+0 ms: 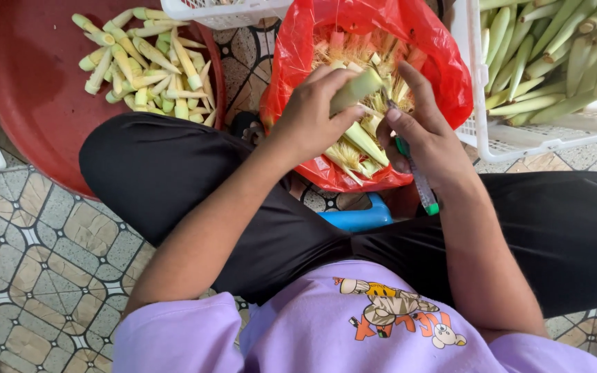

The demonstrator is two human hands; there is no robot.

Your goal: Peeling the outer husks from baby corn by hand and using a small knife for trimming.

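Left hand clenched around 1 baby corn ear, long axis tilted up toward the right. Right hand just beside, gripping a green-handled knife, thumb near the ear's husk.

Red basin of peeled baby corn, white crate of unhusked ears, blue stool, patterned tile floor

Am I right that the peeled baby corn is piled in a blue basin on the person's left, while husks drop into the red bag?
Not quite: the head view shows the basin is red, not blue. The peeled baby corn is indeed piled there, on the left, and husks fill the red bag.
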